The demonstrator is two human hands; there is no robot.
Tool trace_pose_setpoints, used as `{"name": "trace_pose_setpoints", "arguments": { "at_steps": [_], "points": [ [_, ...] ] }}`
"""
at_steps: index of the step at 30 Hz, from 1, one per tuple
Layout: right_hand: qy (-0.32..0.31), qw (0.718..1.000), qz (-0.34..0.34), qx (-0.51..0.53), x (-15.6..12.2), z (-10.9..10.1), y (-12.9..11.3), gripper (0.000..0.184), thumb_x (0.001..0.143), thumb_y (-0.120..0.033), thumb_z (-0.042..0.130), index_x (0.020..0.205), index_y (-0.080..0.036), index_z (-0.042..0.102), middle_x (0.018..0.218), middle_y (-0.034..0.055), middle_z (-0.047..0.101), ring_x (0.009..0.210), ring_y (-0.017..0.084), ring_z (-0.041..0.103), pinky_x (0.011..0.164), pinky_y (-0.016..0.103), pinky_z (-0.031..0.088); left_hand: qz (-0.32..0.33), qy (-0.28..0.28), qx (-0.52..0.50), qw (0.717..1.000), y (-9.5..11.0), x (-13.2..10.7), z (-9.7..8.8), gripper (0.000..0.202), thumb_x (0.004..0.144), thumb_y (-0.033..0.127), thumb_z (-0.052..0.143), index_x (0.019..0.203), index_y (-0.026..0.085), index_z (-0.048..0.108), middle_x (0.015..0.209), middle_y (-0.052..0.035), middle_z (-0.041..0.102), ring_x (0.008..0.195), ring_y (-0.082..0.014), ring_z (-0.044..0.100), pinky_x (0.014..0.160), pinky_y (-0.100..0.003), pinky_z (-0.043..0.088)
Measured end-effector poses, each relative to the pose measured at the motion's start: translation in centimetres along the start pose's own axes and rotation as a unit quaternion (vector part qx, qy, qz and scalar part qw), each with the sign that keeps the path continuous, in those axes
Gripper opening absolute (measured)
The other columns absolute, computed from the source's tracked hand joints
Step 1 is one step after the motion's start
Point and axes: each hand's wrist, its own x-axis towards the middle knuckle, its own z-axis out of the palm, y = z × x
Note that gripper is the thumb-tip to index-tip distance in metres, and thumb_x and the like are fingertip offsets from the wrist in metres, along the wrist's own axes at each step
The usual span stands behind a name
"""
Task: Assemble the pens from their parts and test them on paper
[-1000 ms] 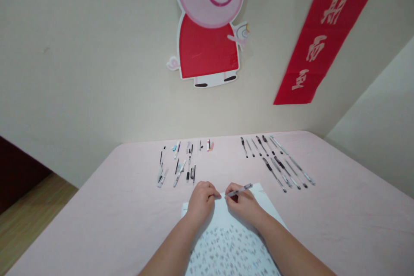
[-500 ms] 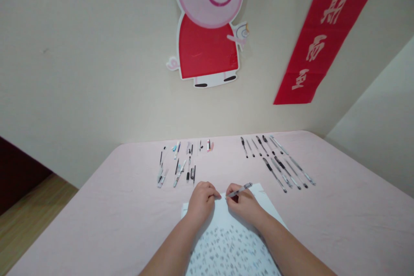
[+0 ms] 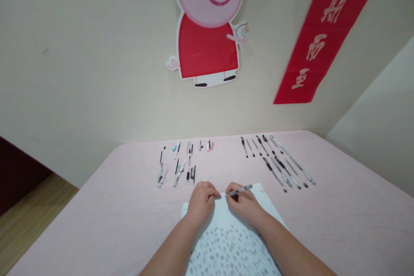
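Note:
My right hand (image 3: 243, 202) is closed round a clear pen (image 3: 241, 189), its tip pointing left onto a white sheet of paper (image 3: 226, 241) covered with rows of small marks. My left hand (image 3: 201, 200) is curled into a loose fist and rests on the top left part of the sheet, its fingertips almost touching the pen tip. Whether the left hand holds anything is hidden by the curled fingers.
The sheet lies on a pink table (image 3: 97, 224). A group of pens and pen parts (image 3: 181, 164) lies beyond my left hand, and a row of several pens (image 3: 278, 159) lies to the far right. Behind stands a cream wall with a cartoon pig sticker (image 3: 208, 26) and a red banner (image 3: 323, 30).

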Motion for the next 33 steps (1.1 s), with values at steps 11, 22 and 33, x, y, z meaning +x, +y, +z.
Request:
{"name": "trace_pose_setpoints", "arguments": {
  "at_steps": [11,22,33],
  "points": [
    [0.002,1.000,-0.002,-0.003,0.00,0.03,0.02,0.010,0.069,-0.015,0.048,0.067,-0.019,0.056,0.056,-0.0029,0.050,0.055,0.013,0.046,0.053,0.023,0.031,-0.001,-0.003,0.004,1.000,0.06,0.01,-0.04,0.037,0.067,-0.001,0.045,0.070,0.021,0.075,0.077,-0.0050,0.066,0.084,-0.0204,0.055,0.080,-0.035,0.041],
    [-0.020,1.000,0.012,-0.001,-0.12,-0.28,-0.38,0.009,0.069,-0.016,0.048,0.066,-0.019,0.056,0.055,-0.0032,0.050,0.055,0.013,0.047,0.053,0.024,0.031,-0.001,0.001,0.003,1.000,0.00,-0.02,0.07,0.037,0.067,-0.002,0.045,0.069,0.020,0.075,0.076,-0.0049,0.066,0.084,-0.0202,0.055,0.080,-0.034,0.041],
    [-0.005,1.000,0.003,-0.005,-0.03,-0.11,-0.06,0.009,0.067,-0.014,0.047,0.065,-0.019,0.054,0.053,-0.0043,0.045,0.053,0.012,0.043,0.052,0.024,0.029,-0.002,-0.002,0.005,1.000,0.16,-0.03,-0.13,0.037,0.066,0.000,0.044,0.069,0.021,0.075,0.076,-0.0044,0.066,0.083,-0.0203,0.055,0.079,-0.035,0.041]
  ]
}}
